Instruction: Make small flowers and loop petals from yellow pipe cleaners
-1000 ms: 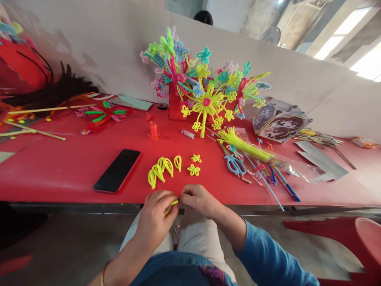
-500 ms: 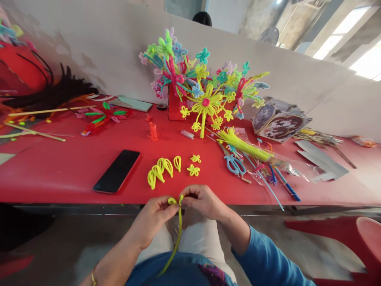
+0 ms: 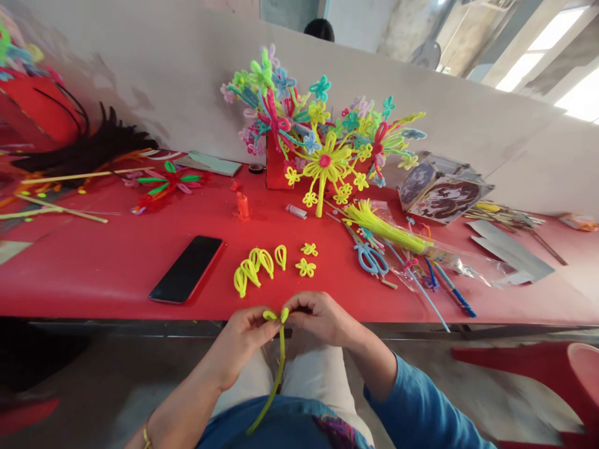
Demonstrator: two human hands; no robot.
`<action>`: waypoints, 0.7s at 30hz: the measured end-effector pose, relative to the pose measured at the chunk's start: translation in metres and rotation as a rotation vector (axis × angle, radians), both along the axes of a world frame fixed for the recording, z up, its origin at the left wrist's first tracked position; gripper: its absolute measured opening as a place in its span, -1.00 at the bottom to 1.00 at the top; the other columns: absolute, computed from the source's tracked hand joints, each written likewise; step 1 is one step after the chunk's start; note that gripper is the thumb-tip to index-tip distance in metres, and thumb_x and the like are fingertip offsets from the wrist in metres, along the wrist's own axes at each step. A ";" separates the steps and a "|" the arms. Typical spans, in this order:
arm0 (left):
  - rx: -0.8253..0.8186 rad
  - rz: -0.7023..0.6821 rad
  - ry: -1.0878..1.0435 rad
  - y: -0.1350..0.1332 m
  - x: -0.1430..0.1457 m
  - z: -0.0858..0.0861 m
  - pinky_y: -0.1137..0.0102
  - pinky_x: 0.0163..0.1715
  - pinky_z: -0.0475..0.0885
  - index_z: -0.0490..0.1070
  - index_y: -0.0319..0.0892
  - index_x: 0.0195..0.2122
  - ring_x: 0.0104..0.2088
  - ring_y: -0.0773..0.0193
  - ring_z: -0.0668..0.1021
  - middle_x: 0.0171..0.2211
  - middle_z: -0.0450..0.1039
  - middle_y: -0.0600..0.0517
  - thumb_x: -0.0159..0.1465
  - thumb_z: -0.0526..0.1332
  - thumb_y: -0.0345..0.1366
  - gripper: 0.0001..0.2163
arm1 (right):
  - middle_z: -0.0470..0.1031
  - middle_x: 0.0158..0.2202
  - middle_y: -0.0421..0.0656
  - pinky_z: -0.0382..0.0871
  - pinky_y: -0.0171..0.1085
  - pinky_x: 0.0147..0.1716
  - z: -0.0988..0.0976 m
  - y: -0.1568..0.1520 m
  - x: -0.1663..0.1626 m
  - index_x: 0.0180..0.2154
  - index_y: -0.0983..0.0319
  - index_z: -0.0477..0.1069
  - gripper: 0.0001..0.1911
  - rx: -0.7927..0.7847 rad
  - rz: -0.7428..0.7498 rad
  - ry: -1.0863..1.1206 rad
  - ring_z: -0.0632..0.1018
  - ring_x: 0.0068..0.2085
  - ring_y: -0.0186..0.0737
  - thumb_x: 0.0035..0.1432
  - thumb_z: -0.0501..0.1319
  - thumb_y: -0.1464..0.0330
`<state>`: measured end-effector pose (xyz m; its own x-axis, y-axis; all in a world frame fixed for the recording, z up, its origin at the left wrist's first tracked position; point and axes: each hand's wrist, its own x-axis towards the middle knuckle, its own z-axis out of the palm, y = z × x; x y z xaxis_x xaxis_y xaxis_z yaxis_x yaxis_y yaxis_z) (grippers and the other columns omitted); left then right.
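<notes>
A yellow pipe cleaner (image 3: pixel 281 355) is pinched between my two hands at the table's front edge. Small loops are bent at its upper end, and its long tail hangs down toward my lap. My left hand (image 3: pixel 248 330) closes thumb and fingers on the loop side. Opposite it, my right hand (image 3: pixel 318 317) pinches the other small loop. Just beyond my hands lie several yellow teardrop loops (image 3: pixel 250 272) in a row. To their right are two small yellow flowers, the nearer flower (image 3: pixel 306 268) showing its petals flat on the table.
A black phone (image 3: pixel 187 269) lies left on the red table (image 3: pixel 116 262). Blue-handled scissors (image 3: pixel 371 258) and a bundle of yellow pipe cleaners (image 3: pixel 388 227) in plastic are on the right. Colourful pipe-cleaner flowers (image 3: pixel 326 161) stand at the back. A red stool (image 3: pixel 538 362) is at right.
My hands stay pinched on the pipe cleaner, with the bent loops shifting very slightly. The camera view has moved a little, so the table things appear slightly further right.
</notes>
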<state>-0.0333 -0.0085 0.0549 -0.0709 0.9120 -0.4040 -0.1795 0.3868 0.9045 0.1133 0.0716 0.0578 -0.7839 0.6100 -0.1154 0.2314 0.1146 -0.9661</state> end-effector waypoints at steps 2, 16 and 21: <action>-0.012 -0.011 -0.032 -0.001 -0.001 -0.002 0.45 -0.49 0.23 0.36 -0.21 -0.61 -0.53 0.33 0.36 -0.61 0.35 0.11 -0.06 0.24 -0.21 -0.83 | 0.40 -0.51 -0.26 0.24 -0.44 -0.47 0.000 0.001 0.001 -0.37 0.28 0.43 -0.86 -0.001 0.033 0.002 0.36 -0.48 -0.42 0.03 0.15 0.37; 0.091 -0.011 0.283 0.000 -0.007 -0.007 0.44 -0.41 0.30 0.47 -0.18 -0.41 -0.42 0.22 0.45 -0.54 0.45 0.08 0.04 0.19 -0.30 -0.88 | 0.38 -0.55 -0.24 0.17 -0.45 -0.53 -0.009 -0.013 -0.022 -0.46 0.27 0.40 -0.84 0.195 -0.218 -0.141 0.37 -0.50 -0.39 0.04 0.07 0.39; 0.099 0.195 -0.038 0.002 -0.006 -0.009 0.41 -0.30 0.32 0.47 -0.19 -0.47 -0.37 0.23 0.47 -0.51 0.49 0.07 0.00 0.25 -0.24 -0.87 | 0.39 -0.51 -0.23 0.20 -0.45 -0.48 -0.006 -0.017 -0.019 -0.41 0.28 0.41 -0.84 0.173 -0.297 -0.065 0.38 -0.47 -0.39 0.06 0.09 0.36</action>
<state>-0.0389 -0.0070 0.0456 -0.2359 0.9180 -0.3188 -0.2766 0.2510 0.9276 0.0945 0.0541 0.0518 -0.5635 0.8254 -0.0340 0.3397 0.1940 -0.9203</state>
